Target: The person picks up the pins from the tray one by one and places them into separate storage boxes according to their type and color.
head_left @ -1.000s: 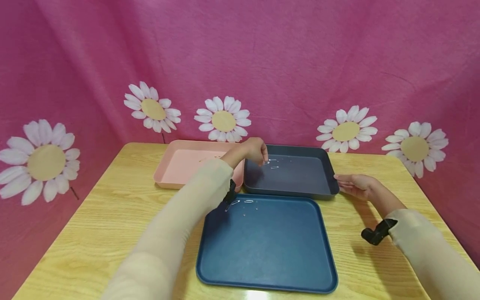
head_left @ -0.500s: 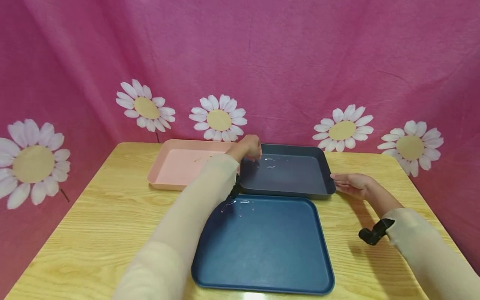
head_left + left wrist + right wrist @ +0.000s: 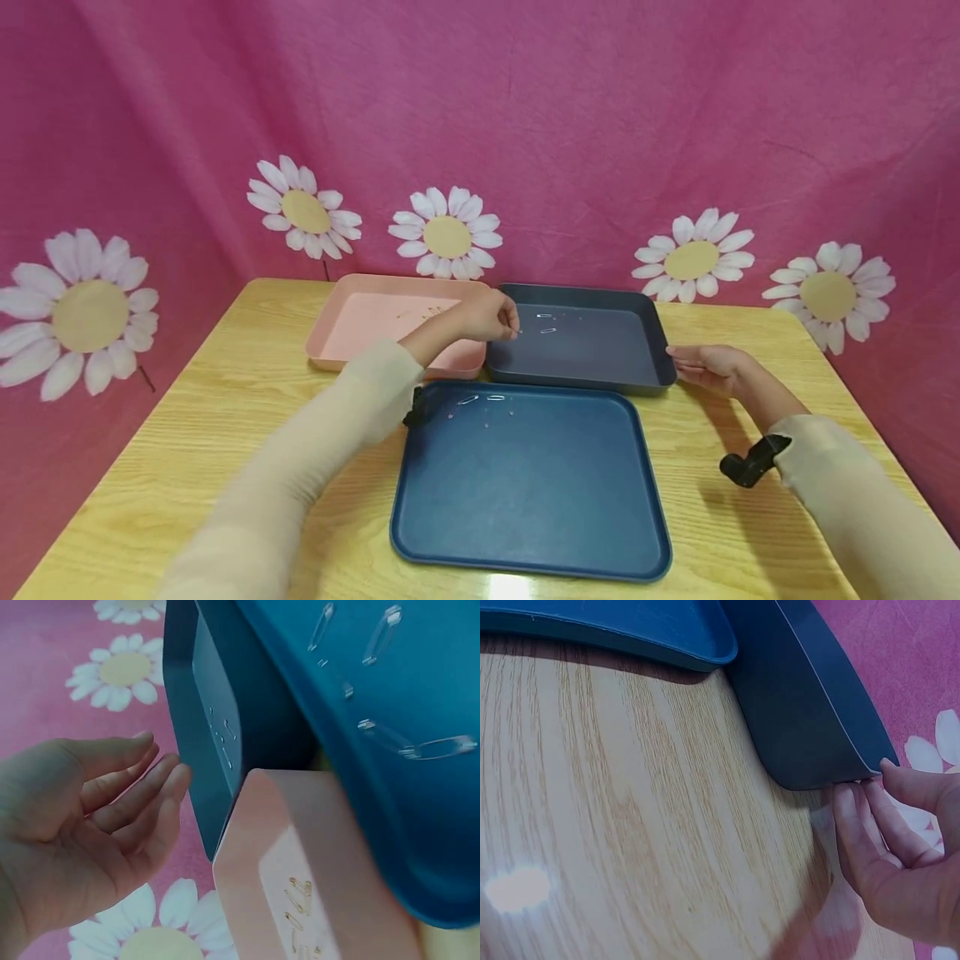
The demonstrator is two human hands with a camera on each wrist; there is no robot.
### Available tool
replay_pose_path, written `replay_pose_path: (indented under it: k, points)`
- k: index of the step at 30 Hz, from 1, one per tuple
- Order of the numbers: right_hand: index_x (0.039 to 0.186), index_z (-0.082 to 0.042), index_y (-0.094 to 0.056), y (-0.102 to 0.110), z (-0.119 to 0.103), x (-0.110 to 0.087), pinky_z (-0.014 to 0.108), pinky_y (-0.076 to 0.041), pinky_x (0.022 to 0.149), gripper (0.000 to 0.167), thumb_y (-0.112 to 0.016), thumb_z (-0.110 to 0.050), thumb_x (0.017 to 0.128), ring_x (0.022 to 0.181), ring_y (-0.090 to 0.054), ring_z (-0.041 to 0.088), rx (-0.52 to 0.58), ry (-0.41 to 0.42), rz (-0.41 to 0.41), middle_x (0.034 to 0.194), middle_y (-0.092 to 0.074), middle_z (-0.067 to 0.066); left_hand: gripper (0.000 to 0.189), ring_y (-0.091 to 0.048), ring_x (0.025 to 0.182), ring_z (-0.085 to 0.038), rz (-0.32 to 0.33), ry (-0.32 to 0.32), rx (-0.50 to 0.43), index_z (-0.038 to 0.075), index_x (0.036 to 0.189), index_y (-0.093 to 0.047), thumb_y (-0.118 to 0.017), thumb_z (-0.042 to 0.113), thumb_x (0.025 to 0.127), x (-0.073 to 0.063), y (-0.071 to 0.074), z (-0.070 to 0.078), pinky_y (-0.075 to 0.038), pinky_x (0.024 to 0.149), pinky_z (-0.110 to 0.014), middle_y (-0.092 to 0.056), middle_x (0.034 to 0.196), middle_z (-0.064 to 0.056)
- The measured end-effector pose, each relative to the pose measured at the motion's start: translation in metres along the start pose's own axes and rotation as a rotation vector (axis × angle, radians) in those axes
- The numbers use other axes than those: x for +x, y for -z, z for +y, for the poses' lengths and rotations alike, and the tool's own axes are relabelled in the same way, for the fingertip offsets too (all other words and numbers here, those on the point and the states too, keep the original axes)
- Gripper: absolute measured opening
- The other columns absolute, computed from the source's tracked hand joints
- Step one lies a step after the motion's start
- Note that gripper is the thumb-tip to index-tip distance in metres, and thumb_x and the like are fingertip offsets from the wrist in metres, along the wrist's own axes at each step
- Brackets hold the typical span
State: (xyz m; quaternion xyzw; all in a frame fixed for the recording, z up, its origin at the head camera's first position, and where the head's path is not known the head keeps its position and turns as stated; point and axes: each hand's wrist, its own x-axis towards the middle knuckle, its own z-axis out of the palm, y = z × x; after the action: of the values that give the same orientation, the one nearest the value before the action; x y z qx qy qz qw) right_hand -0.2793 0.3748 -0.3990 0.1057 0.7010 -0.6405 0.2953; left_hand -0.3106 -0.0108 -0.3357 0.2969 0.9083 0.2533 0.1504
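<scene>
My left hand (image 3: 483, 317) is over the border between the pink tray (image 3: 322, 333) and the dark grey tray (image 3: 581, 354). In the left wrist view its fingers (image 3: 142, 796) are loosely bent, with nothing seen between them. Several silver safety pins (image 3: 548, 331) lie in the dark grey tray, and gold safety pins (image 3: 298, 894) are in the pink one. More safety pins (image 3: 382, 634) rest on the blue tray (image 3: 532, 500). My right hand (image 3: 708, 367) grips the dark grey tray's right wall, thumb at the rim and fingers against the outside.
All three trays stand on a wooden table (image 3: 202, 433), the blue one nearest me. A pink cloth (image 3: 562, 125) with daisies hangs behind. A black wrist mount (image 3: 753, 461) is on the right sleeve.
My left hand has drawn back from over the dark grey tray, towards the left and slightly nearer. The right hand keeps its place at the tray's wall.
</scene>
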Motion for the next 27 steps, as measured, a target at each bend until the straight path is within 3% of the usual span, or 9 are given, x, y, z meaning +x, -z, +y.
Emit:
replay_pose_path:
  k: [3,5,9,12,15,19,23,27]
  points:
    - [0.129,-0.005,-0.049,0.001,0.000,0.000,0.016,-0.056,0.078,0.036,-0.057,-0.020,0.097,0.082,-0.062,-0.002,-0.041,-0.001,0.015,0.086,-0.060,-0.016,0.004,-0.057,0.073,-0.011,0.018,-0.030,-0.032,0.005,0.085,-0.069,-0.069,0.009,0.086,-0.019,-0.006,-0.002,-0.047,0.064,-0.016,-0.070,0.083,-0.008]
    - [0.132,-0.004,-0.046,0.001,0.001,0.000,0.016,-0.056,0.078,0.040,-0.057,-0.020,0.097,0.082,-0.061,-0.002,-0.050,-0.002,0.020,0.086,-0.059,-0.016,0.004,-0.057,0.073,-0.012,0.023,-0.025,-0.045,0.007,0.084,-0.069,-0.070,0.010,0.086,-0.032,-0.011,-0.003,-0.047,0.065,-0.017,-0.069,0.081,-0.007]
    - [0.100,-0.018,-0.067,0.002,0.003,0.000,0.016,-0.056,0.077,0.012,-0.056,-0.017,0.097,0.082,-0.062,-0.001,-0.009,0.005,0.007,0.086,-0.060,-0.015,0.004,-0.056,0.071,-0.010,0.000,-0.025,-0.032,0.009,0.082,-0.069,-0.070,0.011,0.086,-0.055,-0.024,-0.007,-0.046,0.063,-0.017,-0.067,0.077,-0.004]
    - [0.080,-0.027,-0.070,0.001,0.004,0.000,0.016,-0.056,0.076,0.025,-0.056,-0.015,0.096,0.082,-0.062,-0.001,0.022,0.018,-0.013,0.086,-0.061,-0.015,0.004,-0.056,0.067,-0.008,-0.022,-0.036,-0.014,0.007,0.082,-0.069,-0.070,0.010,0.085,-0.071,-0.036,-0.013,-0.047,0.061,-0.015,-0.068,0.076,-0.004]
    - [0.078,-0.028,-0.070,0.001,0.004,0.001,0.016,-0.056,0.076,0.028,-0.055,-0.014,0.097,0.082,-0.062,-0.001,0.025,0.031,-0.023,0.086,-0.061,-0.015,0.004,-0.055,0.065,-0.008,-0.014,-0.006,-0.008,0.005,0.081,-0.068,-0.071,0.007,0.084,-0.085,-0.046,-0.019,-0.047,0.058,-0.015,-0.067,0.076,-0.005]
    - [0.078,-0.028,-0.069,0.000,0.004,0.002,0.016,-0.056,0.074,0.028,-0.055,-0.013,0.097,0.080,-0.062,-0.001,0.005,0.032,-0.007,0.085,-0.061,-0.015,0.006,-0.052,0.065,-0.010,0.061,0.045,0.055,0.003,0.079,-0.067,-0.073,0.003,0.081,-0.098,-0.056,-0.025,-0.045,0.057,-0.017,-0.064,0.073,-0.005]
    - [0.080,-0.024,-0.068,0.000,0.004,0.003,0.016,-0.056,0.074,0.024,-0.055,-0.014,0.097,0.080,-0.061,-0.001,-0.016,0.023,0.014,0.084,-0.061,-0.014,0.009,-0.050,0.064,-0.012,0.143,0.074,0.125,0.000,0.079,-0.065,-0.074,0.000,0.078,-0.102,-0.064,-0.030,-0.045,0.058,-0.021,-0.062,0.069,-0.005]
    - [0.084,-0.021,-0.068,0.000,0.004,0.004,0.016,-0.056,0.074,0.018,-0.057,-0.016,0.097,0.080,-0.061,-0.001,-0.029,0.025,0.029,0.084,-0.060,-0.014,0.011,-0.048,0.062,-0.012,0.179,0.093,0.162,0.001,0.076,-0.063,-0.073,-0.001,0.078,-0.101,-0.069,-0.032,-0.041,0.055,-0.021,-0.056,0.065,-0.003]
